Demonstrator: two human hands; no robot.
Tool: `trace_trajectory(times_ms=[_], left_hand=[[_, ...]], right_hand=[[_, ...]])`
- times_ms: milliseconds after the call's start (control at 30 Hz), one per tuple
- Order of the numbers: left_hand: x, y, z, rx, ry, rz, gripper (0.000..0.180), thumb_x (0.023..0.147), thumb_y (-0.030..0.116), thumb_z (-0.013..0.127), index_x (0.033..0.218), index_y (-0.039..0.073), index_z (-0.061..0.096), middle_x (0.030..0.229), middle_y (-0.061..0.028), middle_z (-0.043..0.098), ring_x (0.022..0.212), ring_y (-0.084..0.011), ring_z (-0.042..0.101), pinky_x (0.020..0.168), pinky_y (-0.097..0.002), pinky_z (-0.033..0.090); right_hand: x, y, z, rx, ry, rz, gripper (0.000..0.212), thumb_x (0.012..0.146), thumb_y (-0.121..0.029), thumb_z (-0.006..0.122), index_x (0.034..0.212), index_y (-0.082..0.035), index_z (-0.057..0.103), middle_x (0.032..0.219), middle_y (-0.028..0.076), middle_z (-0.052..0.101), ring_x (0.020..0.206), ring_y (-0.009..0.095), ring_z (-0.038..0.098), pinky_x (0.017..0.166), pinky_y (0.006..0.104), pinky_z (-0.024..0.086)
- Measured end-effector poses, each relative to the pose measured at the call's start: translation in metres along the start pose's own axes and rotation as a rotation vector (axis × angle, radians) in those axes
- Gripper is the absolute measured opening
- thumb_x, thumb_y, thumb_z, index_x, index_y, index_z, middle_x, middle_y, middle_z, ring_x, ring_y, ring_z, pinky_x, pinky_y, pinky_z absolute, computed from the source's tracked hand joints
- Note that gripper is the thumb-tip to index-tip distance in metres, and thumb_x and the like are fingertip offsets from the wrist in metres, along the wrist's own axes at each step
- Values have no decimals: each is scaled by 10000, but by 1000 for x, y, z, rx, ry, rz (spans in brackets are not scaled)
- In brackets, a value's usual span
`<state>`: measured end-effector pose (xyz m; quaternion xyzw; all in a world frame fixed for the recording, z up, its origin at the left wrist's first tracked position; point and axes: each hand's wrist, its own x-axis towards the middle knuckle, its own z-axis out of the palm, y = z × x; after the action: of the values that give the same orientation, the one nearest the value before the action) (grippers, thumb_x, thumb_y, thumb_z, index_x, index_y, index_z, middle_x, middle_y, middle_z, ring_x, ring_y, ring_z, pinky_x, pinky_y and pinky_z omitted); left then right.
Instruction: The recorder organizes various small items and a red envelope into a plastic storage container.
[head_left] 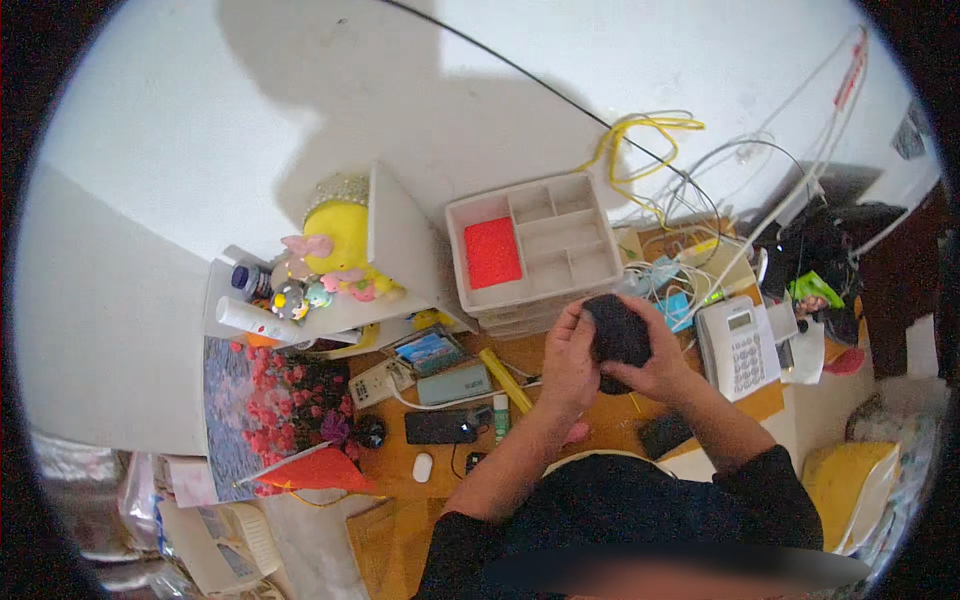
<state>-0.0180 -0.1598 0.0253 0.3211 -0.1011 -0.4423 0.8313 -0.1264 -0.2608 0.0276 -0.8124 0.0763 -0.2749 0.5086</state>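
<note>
A black, rounded, soft-looking object (619,332) is held up between my two hands, above the desk and in front of the organizer box; its exact kind does not show. My left hand (572,358) grips its left side, fingers bent against it. On the other side my right hand (662,350) curls round the right edge, with its thumb side toward the top. A smaller dark part shows below, between the palms. Just behind is a white compartment box (606,232) with a red square item (493,253) in one section.
A white desk telephone (742,345) and tangled cables stand to the right. On the desk (400,480) lie a black phone (440,427), a white mouse-shaped item (423,467), a green-and-white tube (500,418) and a small red flag (318,468). Plush toys (340,240) fill a shelf at left.
</note>
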Motion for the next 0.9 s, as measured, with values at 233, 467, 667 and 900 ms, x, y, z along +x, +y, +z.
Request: trace_trajectory(times_ms=[233,467,667,900], left_hand=[[21,49,-20,861,-19,427,274,888,156,624,1139,52,586,1089,-103,622,1018,-246,590,914,-379,460],[51,66,-79,1819,-113,921,409,674,330,780,1013,132,664,1050,-105,607,1014,-340,561,844,-483,442],[69,42,-109,1828,-79,994,272,641,325,788,842,168,693,988,-48,625,792,-253,593,641,-416,425],[71,47,-105,1846,-46,935,264,628,318,785,839,186,696,913,4,638,708,-208,591,607,-384,410]], right_hand=[[73,-15,-49,-412,64,-99,522,746,-112,727,1237,-44,564,1100,163,587,1055,309,581,933,379,445],[201,-37,-39,-751,-425,-151,420,819,-175,639,1217,-73,552,1106,177,526,919,377,600,793,445,505],[243,23,3,-1017,-618,-195,342,773,-147,630,1095,-61,554,1061,172,531,909,358,610,779,465,508],[242,32,3,-1102,-545,-437,217,714,-157,626,914,-74,609,935,134,557,910,286,595,760,422,506]])
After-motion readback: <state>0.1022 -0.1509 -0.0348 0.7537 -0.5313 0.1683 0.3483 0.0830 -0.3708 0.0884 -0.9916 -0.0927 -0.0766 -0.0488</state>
